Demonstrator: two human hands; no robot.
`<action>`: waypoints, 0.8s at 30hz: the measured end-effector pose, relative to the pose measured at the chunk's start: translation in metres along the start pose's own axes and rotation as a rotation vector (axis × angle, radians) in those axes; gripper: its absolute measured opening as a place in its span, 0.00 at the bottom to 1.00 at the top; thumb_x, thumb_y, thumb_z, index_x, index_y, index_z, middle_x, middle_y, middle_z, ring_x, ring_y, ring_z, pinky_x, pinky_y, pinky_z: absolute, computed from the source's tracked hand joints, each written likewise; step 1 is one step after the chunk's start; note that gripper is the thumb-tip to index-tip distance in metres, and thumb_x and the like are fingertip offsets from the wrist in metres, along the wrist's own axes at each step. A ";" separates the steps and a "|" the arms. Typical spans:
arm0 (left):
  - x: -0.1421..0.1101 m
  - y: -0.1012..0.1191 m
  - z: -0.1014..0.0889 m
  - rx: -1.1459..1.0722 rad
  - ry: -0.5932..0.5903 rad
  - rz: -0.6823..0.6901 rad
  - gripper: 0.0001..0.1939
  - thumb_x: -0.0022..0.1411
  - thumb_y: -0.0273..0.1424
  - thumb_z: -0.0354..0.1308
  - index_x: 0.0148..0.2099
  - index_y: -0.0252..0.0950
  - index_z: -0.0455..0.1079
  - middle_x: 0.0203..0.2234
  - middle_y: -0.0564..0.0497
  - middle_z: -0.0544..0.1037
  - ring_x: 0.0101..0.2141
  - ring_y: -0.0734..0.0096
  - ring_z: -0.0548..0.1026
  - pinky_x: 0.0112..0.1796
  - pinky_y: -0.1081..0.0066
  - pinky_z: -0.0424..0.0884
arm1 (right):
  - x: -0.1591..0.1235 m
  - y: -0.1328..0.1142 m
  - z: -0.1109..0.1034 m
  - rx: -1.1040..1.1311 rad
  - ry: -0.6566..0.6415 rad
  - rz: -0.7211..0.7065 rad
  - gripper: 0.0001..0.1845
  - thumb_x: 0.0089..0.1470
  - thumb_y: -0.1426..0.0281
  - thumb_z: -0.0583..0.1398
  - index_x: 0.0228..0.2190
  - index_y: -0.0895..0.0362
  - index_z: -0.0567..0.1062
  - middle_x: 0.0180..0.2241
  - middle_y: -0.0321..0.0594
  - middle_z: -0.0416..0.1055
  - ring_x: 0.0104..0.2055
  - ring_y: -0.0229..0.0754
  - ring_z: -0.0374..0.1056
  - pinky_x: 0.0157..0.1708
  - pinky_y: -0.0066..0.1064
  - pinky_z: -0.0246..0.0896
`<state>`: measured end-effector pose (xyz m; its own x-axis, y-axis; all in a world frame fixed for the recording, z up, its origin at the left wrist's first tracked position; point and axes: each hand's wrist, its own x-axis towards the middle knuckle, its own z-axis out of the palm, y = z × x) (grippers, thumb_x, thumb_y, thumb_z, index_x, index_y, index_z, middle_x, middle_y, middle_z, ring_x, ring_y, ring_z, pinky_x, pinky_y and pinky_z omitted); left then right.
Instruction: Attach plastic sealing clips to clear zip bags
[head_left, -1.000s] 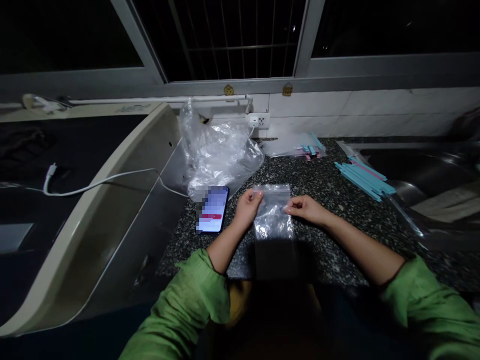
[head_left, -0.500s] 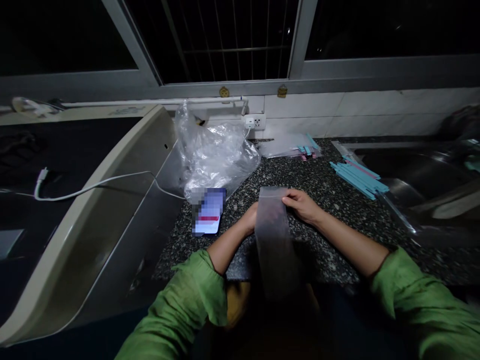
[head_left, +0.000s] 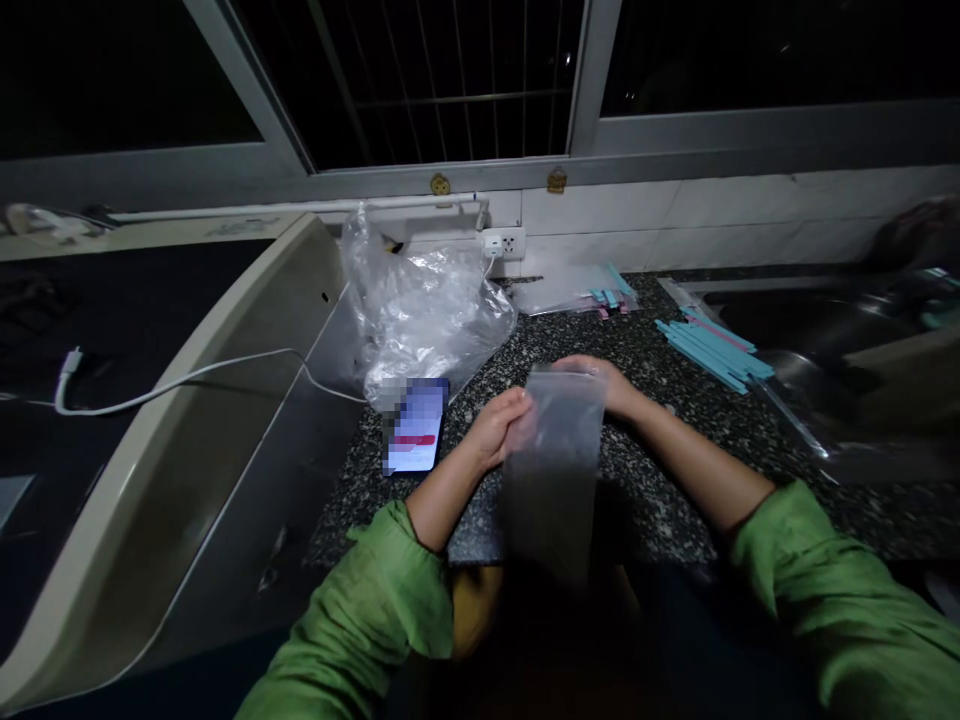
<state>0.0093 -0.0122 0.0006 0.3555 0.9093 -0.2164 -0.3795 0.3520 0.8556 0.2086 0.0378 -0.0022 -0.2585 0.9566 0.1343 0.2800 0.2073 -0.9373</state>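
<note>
Left hand (head_left: 501, 425) has come round to the front of the clear plastic bag (head_left: 559, 460), having been behind it half a second ago; right hand (head_left: 611, 385) has gone the other way and now sits behind the upper right corner. Bag is at lower centre of the frame: upper part over the bench (head_left: 637, 465), lower end past its front edge. Left fingers: closed in a pinch on the bag's left edge, near the top. Right fingers: partly hidden by the bag; cannot tell whether they grip.

Risk (judgement): thin, slick film could slip from the left pinch or crease if the hands pull unevenly. Overhanging end could catch on the bench edge. Dim light may make the bag's top edge hard to read.

Surroundings, large to small. Barred window (head_left: 442, 100), dark, top of frame; white tiles (head_left: 592, 245) below. Beige-rimmed appliance (head_left: 229, 315) fills the left; type unclear. Bench: dark, speckled. Metal sink (head_left: 806, 375) at right. Crumpled clear plastic (head_left: 439, 310), centre-left, near the tiles. Flat stack of clear film (head_left: 562, 290), upper centre. Turquoise strips (head_left: 712, 350), some pink among them, beside the sink. Phone (head_left: 420, 430), screen lit, left of the left hand.
</note>
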 end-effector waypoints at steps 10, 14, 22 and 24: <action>0.001 0.001 -0.010 0.299 0.059 -0.047 0.10 0.42 0.33 0.60 0.23 0.35 0.61 0.13 0.59 0.63 0.16 0.82 0.59 0.19 0.77 0.53 | -0.025 0.023 -0.162 -1.094 0.548 0.550 0.27 0.55 0.66 0.53 0.53 0.68 0.64 0.58 0.63 0.54 0.59 0.63 0.49 0.51 0.49 0.48; 0.003 -0.001 -0.011 0.602 0.108 0.069 0.04 0.44 0.27 0.55 0.21 0.35 0.61 0.13 0.60 0.61 0.17 0.81 0.57 0.21 0.78 0.51 | -0.029 0.027 -0.169 -1.107 0.471 0.720 0.27 0.58 0.64 0.49 0.54 0.68 0.63 0.56 0.65 0.56 0.57 0.61 0.53 0.49 0.46 0.51; 0.008 0.002 -0.016 0.650 0.182 0.143 0.04 0.45 0.27 0.53 0.22 0.35 0.60 0.13 0.61 0.59 0.18 0.80 0.56 0.22 0.77 0.51 | -0.021 0.032 -0.155 -1.140 0.407 0.653 0.27 0.57 0.62 0.50 0.52 0.68 0.66 0.52 0.66 0.62 0.53 0.59 0.58 0.44 0.43 0.53; 0.009 0.002 -0.017 0.618 0.211 0.143 0.03 0.45 0.27 0.53 0.23 0.36 0.60 0.13 0.61 0.59 0.17 0.80 0.56 0.21 0.77 0.51 | -0.021 0.030 -0.150 -1.140 0.411 0.625 0.27 0.55 0.60 0.52 0.50 0.66 0.68 0.49 0.62 0.65 0.50 0.58 0.60 0.43 0.42 0.54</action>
<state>-0.0030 0.0010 -0.0079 0.1394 0.9836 -0.1146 0.1715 0.0900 0.9811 0.3611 0.0548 0.0147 0.4270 0.9021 0.0625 0.9005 -0.4180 -0.1197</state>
